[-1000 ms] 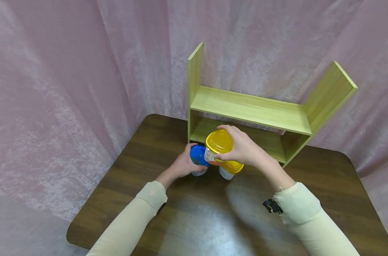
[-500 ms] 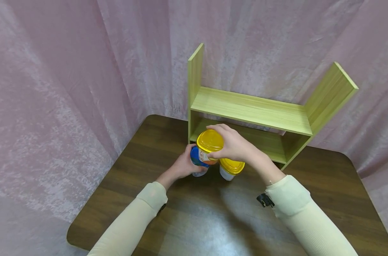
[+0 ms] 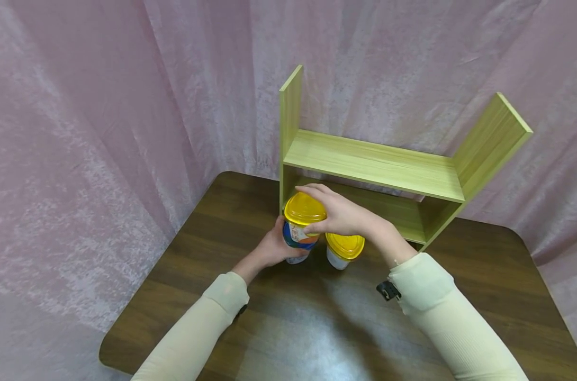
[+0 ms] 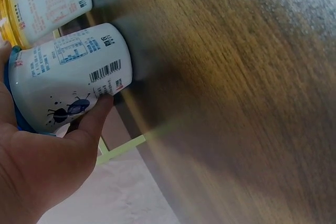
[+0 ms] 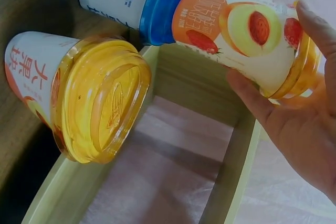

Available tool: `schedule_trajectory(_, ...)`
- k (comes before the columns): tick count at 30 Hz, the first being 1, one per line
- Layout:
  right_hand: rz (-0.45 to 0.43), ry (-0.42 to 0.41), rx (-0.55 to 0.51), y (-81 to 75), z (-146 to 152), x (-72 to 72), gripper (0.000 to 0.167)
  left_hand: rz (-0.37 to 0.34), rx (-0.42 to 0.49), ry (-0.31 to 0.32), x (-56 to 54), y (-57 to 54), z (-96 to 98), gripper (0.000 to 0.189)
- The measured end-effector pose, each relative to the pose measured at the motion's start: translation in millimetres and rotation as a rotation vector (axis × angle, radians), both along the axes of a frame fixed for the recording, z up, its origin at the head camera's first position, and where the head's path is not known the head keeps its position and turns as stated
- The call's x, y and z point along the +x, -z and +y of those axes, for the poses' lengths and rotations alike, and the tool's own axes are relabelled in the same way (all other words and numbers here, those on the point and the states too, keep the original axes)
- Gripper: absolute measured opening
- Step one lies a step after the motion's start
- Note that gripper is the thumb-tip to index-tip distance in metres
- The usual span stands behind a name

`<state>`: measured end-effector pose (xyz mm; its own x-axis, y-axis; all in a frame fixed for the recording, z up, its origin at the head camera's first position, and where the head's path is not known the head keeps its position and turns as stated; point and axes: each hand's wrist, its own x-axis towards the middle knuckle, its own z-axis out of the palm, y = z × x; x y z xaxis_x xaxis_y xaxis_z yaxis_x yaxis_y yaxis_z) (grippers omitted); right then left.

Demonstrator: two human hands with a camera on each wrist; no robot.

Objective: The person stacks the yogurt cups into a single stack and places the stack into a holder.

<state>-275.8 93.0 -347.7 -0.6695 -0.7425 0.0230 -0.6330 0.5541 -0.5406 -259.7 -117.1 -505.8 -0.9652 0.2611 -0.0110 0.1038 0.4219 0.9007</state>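
Head view: toward the counter's (image 3: pixel 183 264) far edge, the left hand (image 3: pixel 269 247) grips a blue-lidded cup (image 4: pixel 73 74), seemingly steadying it beneath the yellow-lidded cup (image 3: pixel 305 210) that the right hand (image 3: pixel 345 214) grasps.

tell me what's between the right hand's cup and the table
The blue-lidded cup, gripped by the left hand; the right wrist view shows it at the upper cup's base.

Pink curtains (image 3: pixel 126 106) behind a pale wooden shelf (image 3: pixel 369 163) on a glare-lit brown table (image 3: pixel 498 286)
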Motion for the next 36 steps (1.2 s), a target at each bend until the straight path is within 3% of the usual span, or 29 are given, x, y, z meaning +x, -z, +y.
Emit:
schedule_trajectory(8, -0.042, -0.062, 0.012, -0.5, -5, -5.8, 0.086, 0.069, 0.065, 0.043, -1.6, 2.6, 2.1, 0.104)
schedule_trajectory(9, -0.048, -0.067, 0.012, -0.3, -6, -6.2, 0.086, 0.060, 0.076, 0.046, 0.6, -1.9, 2.3, 0.103)
schedule_trajectory(24, -0.080, -0.168, 0.004, 2.3, -10, -12.4, 0.076, 0.084, 0.096, 0.072, -0.4, -1.3, 2.8, 0.092)
schedule_trajectory(36, -0.102, -0.169, -0.014, 5.8, -4, -14.7, 0.081, 0.102, 0.118, 0.091, -3.8, 1.6, 2.1, 0.099)
